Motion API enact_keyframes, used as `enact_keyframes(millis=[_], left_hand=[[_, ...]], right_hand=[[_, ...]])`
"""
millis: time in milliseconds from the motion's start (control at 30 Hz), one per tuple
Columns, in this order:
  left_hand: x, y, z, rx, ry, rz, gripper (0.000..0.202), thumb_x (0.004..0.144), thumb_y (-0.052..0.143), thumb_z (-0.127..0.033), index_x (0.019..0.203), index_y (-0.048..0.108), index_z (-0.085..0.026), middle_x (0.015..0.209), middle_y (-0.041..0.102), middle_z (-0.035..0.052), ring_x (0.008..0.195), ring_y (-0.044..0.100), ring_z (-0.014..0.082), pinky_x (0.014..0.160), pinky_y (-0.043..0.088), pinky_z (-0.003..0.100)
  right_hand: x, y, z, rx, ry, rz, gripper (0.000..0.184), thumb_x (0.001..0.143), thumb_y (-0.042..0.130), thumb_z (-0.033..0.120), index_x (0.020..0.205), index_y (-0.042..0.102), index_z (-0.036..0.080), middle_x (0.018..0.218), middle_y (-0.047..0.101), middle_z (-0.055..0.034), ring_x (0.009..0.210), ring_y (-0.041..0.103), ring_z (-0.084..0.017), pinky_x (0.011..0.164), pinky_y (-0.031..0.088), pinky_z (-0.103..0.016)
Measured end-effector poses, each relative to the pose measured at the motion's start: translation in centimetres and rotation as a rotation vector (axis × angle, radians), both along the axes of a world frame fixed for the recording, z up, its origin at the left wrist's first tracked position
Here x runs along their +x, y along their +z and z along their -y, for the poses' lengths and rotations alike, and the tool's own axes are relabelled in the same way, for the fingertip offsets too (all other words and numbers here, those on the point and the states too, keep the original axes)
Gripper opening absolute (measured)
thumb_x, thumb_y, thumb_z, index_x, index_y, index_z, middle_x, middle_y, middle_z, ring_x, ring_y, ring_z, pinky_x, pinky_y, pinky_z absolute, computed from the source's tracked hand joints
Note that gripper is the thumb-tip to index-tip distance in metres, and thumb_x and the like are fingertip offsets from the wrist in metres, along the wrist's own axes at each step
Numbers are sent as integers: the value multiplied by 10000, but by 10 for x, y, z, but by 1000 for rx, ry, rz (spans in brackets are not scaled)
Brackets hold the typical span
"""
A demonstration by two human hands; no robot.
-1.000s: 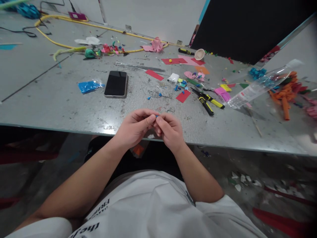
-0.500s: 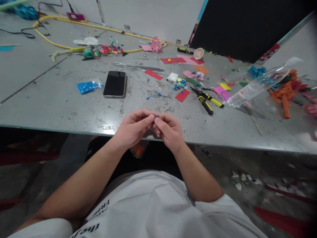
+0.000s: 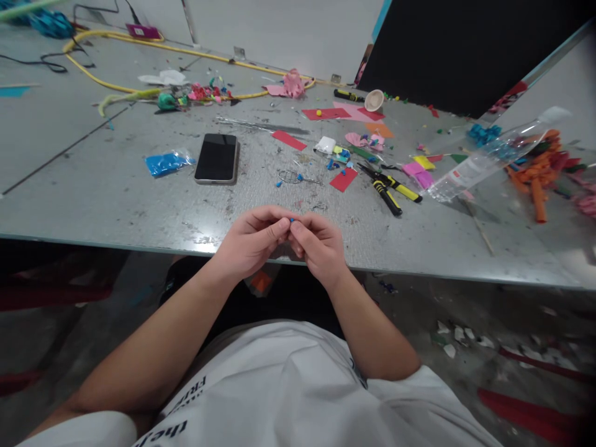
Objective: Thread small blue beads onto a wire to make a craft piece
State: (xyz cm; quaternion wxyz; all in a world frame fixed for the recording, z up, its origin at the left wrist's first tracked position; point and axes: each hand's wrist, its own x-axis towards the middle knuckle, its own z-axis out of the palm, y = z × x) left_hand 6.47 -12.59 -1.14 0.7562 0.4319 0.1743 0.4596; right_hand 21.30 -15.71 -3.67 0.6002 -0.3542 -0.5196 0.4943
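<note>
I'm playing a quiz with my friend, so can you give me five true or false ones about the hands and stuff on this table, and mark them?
1. The bare left hand and bare right hand meet at a tiny blue piece. True.
2. The flat black rectangular phone lies left of the black-and-yellow pliers. True.
3. The pliers' handles are squeezed together. False: they are spread apart.
4. The bright blue clear-wrapped packet lies on the phone. False: it lies beside it, to the left.
5. A tiny round yellow ball sits on flat red paper. True.

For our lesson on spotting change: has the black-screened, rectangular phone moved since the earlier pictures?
No; against the straight dark seam in the grey tabletop, the phone keeps its place.
</note>
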Motion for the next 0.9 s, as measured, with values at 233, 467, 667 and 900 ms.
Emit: enact_keyframes(millis=[233, 467, 667, 900], left_hand=[[-3, -3, -3, -51, -33, 20, 198, 815, 967, -325, 905, 844, -197, 733, 777, 17, 623, 746, 148, 594, 625, 232], [-3, -6, -4, -63, -48, 18, 242, 792, 980, -355, 912, 834, -203, 736, 775, 20, 629, 747, 165, 596, 624, 258], [-4, -6, -4, -44, -59, -5, 259, 806, 969, -364, 953, 845, -193, 768, 783, 37, 659, 759, 175, 634, 642, 281], [-3, -6, -4, -28, -66, 1, 228, 812, 967, -358, 934, 851, -205, 758, 778, 29, 661, 759, 174, 647, 646, 281]], right_hand=[[-1, 2, 1, 86, 27, 18, 328, 972, 774, 491, 797, 694, 226, 618, 575, 60, 524, 447, -83, 527, 372, -263], [-3, 1, 1, 49, -16, 40, 363, 976, 752, 547, 820, 683, 226, 637, 576, 56, 526, 449, -86, 521, 374, -265], [-3, -1, 1, 52, -70, 62, 354, 968, 752, 563, 849, 708, 232, 647, 592, 43, 569, 502, -108, 548, 426, -268], [-2, -1, 2, 53, -48, 44, 356, 964, 755, 565, 852, 696, 233, 687, 636, 38, 547, 479, -94, 539, 419, -266]])
